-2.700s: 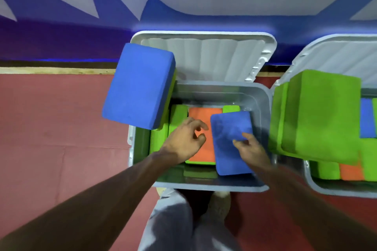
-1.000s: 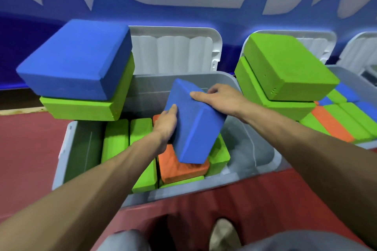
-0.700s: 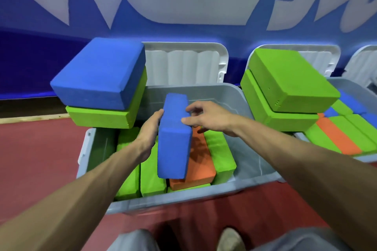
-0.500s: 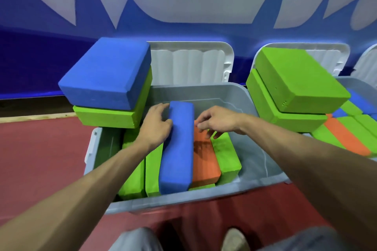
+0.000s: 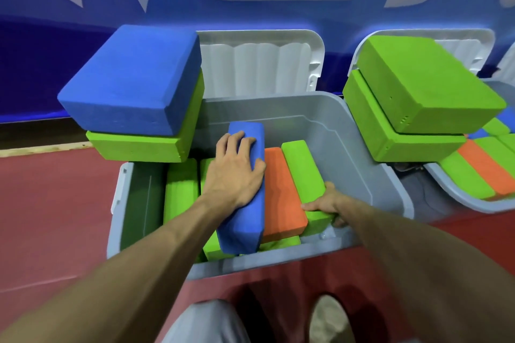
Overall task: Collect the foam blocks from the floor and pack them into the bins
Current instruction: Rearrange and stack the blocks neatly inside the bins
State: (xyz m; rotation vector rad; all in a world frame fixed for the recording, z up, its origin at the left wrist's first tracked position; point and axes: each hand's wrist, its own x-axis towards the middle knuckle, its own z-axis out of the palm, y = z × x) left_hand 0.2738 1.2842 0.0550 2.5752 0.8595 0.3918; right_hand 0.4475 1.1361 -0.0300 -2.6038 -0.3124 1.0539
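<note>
Inside the grey bin (image 5: 334, 125), the left hand (image 5: 237, 172) is pressing flat-fingered on the blue block (image 5: 245, 220) beside the orange block (image 5: 281, 195). Right hand (image 5: 323, 202) is gripping the near end of the green block (image 5: 302, 170).

Gym: red floor (image 5: 41, 217), foam blocks (image 5: 131, 78)

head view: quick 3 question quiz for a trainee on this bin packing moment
1. True or false: the left hand rests on the blue block in the bin.
2. Which block does the right hand have in its grip? A orange B green C blue
3. How many stacked green blocks sit just right of that bin?
Key: 1 true; 2 B, the green block; 3 two
</note>
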